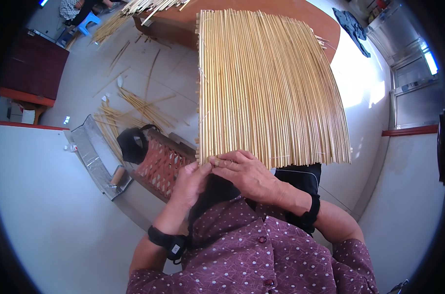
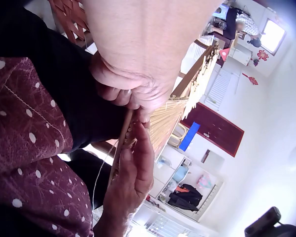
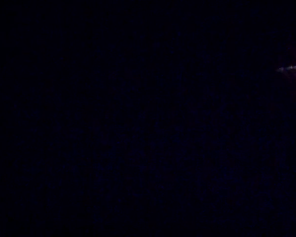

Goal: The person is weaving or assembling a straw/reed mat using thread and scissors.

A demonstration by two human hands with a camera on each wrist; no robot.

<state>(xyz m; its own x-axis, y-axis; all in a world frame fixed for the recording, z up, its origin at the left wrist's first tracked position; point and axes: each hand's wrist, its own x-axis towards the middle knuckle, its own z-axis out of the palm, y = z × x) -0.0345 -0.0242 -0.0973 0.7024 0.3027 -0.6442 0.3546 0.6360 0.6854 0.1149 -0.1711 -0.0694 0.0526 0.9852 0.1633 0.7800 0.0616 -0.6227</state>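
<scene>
A mat of straw-coloured reeds point(image 1: 271, 88), bound with thin thread, extends from the person's lap onto a brown table. At its near left corner the left hand point(image 1: 190, 182) pinches the reed ends, fingers curled. My right hand point(image 1: 247, 175) meets it there, thumb and fingers at the same corner. In the left wrist view the left hand point(image 2: 133, 74) has curled fingers at the mat's edge, and the right hand point(image 2: 130, 177) lies along the reed ends point(image 2: 122, 153). A loose white thread point(image 2: 99, 173) hangs beside them. The right wrist view is almost wholly dark.
The brown table point(image 1: 183, 32) carries more reeds at its far left. Loose reeds point(image 1: 144, 108) lie on the floor at left, near a reddish woven seat point(image 1: 161, 164), a black bag point(image 1: 132, 145) and a silvery tray point(image 1: 96, 158). Another person sits in the far left background.
</scene>
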